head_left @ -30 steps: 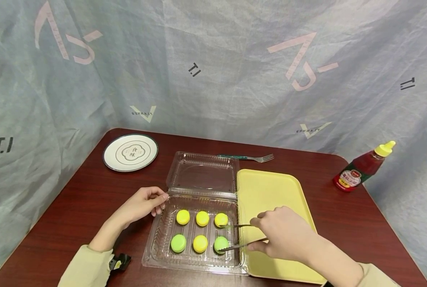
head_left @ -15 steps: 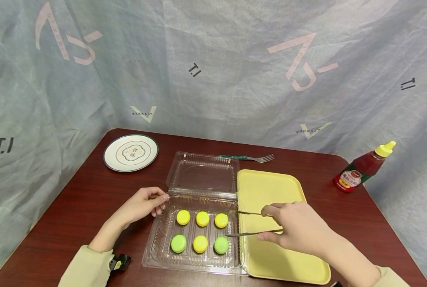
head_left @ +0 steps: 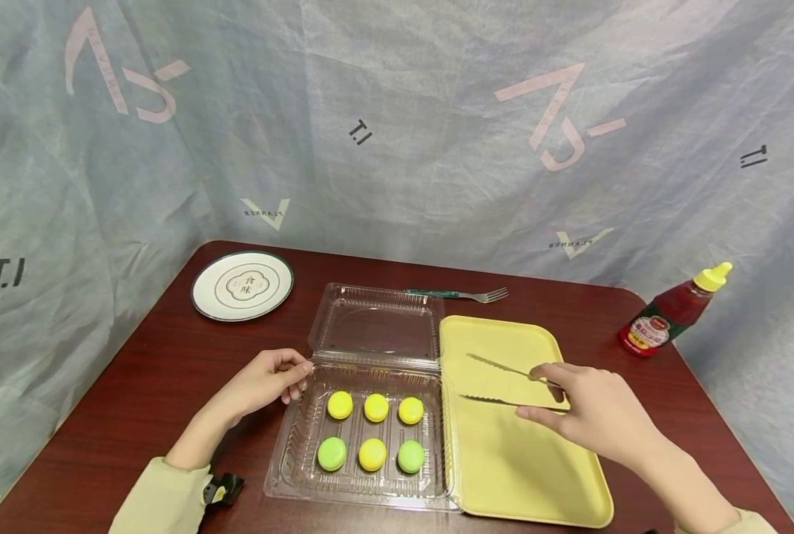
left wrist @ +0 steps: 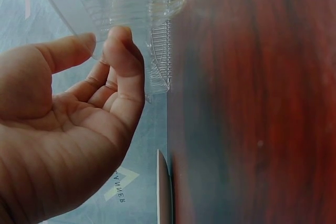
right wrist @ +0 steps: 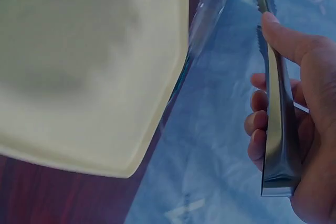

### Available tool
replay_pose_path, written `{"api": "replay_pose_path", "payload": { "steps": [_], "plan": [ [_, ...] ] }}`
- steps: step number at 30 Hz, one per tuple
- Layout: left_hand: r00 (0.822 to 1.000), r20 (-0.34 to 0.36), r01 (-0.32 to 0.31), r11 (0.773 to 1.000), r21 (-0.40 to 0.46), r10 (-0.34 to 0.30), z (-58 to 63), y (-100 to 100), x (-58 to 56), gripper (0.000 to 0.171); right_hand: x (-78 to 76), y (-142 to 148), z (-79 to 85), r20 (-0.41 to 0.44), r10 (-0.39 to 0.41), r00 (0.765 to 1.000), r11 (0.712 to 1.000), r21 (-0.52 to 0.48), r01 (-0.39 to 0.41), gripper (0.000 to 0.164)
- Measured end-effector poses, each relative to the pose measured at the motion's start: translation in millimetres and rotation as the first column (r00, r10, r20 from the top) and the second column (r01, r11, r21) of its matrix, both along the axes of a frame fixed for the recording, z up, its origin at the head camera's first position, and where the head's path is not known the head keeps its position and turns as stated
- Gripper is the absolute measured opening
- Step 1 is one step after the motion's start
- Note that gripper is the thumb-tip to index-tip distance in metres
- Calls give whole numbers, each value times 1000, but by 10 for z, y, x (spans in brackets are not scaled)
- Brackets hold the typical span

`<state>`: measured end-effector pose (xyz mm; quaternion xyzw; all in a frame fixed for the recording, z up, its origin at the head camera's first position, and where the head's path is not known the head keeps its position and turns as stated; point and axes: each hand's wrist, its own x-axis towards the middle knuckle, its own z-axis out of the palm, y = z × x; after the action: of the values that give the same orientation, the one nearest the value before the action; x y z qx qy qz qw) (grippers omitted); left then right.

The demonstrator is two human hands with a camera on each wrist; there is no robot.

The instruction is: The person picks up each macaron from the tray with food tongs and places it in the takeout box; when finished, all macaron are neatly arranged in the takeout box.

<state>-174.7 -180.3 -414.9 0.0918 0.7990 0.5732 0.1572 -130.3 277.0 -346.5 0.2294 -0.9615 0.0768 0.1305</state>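
Observation:
Over the yellow tray (head_left: 530, 475), my right hand (head_left: 600, 408) grips metal tongs (right wrist: 278, 124); their serrated arms stand spread with nothing between them. My left hand (head_left: 268, 380) pinches the left edge of a clear plastic box (head_left: 363, 493) near its hinge, thumb against forefinger in the left wrist view. The box lies with its lid (head_left: 377, 326) folded back. Inside sit several macarons in two rows: the back row is all yellow, with a yellow macaron (head_left: 411, 410) at its right end. In front, a green macaron (head_left: 410, 456) and another green macaron (head_left: 332, 453) flank a yellow one (head_left: 372, 454).
A white plate (head_left: 243, 286) with a dark rim lies at the back left. Behind the lid is a fork (head_left: 484, 294) with a green handle. A red sauce bottle (head_left: 664, 319) with a yellow cap stands at the right. A grey cloth (head_left: 397, 148) hangs behind the table.
My right hand has drawn the tongs away from the right-end green macaron, rightward and back over the tray. The macaron stays in the box. My left hand has kept its place.

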Motion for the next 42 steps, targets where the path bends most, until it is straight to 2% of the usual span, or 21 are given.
{"api": "replay_pose_path", "payload": {
  "steps": [6,9,17,30,42],
  "plan": [
    [1000,-2,2,1000,3,-2,-1,-5,-1,22,-73,232,-113,-43,-53,998,996,-71,50,44],
    [1000,0,4,1000,1,-4,-2,-12,-2,23,-103,333,-161,-54,-90,995,990,-118,83,38],
    [1000,-2,5,1000,5,-5,-28,-13,-15,23,-192,621,-354,-69,-184,980,948,-275,159,34],
    [1000,-11,-1,1000,-1,1,-39,0,-13,22,-237,1063,-668,-59,-322,945,904,-315,289,39],
    [1000,-8,-4,1000,2,4,-24,-2,-5,22,-175,1277,-857,-23,-361,932,887,-316,336,39]
  ]
}}
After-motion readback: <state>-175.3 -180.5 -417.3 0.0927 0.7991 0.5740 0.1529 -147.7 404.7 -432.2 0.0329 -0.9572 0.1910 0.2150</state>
